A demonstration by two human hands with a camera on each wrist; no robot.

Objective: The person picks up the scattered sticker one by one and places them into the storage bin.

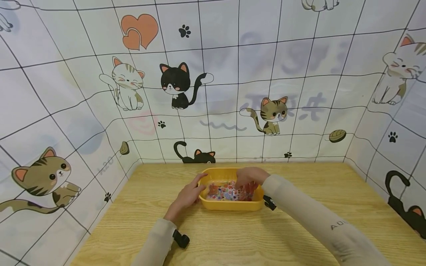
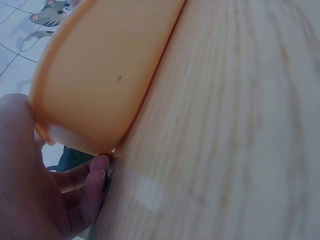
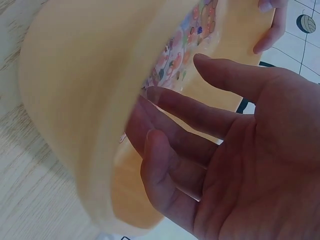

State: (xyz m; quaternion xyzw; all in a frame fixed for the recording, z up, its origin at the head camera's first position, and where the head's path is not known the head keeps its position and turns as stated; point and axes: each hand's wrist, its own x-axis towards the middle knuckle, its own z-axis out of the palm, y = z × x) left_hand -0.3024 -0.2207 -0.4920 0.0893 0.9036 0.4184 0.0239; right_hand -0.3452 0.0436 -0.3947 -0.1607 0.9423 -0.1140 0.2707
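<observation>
A yellow plastic basin [image 1: 229,205] with rounded corners stands on the table. Glossy, colourful printed pieces that look like stickers [image 1: 221,193] lie on its floor; their exact kind cannot be told. My left hand [image 1: 187,194] holds the basin's left end, thumb at the rim and the other fingers around the outside, as the left wrist view shows beside the basin wall [image 2: 105,65]. Inside the basin, toward its right end, is my right hand [image 3: 225,135]. Its fingers are loosely bent, thumb apart, and the fingertips reach the printed pieces [image 3: 182,55]. Nothing is visibly pinched there.
The wooden table [image 1: 229,236] extends around the basin. Behind it and on both sides hang white walls [image 1: 219,96] with a black grid and cartoon cats. A black wrist camera [image 1: 181,239] sits on the left sleeve, another [image 1: 269,203] by the right wrist.
</observation>
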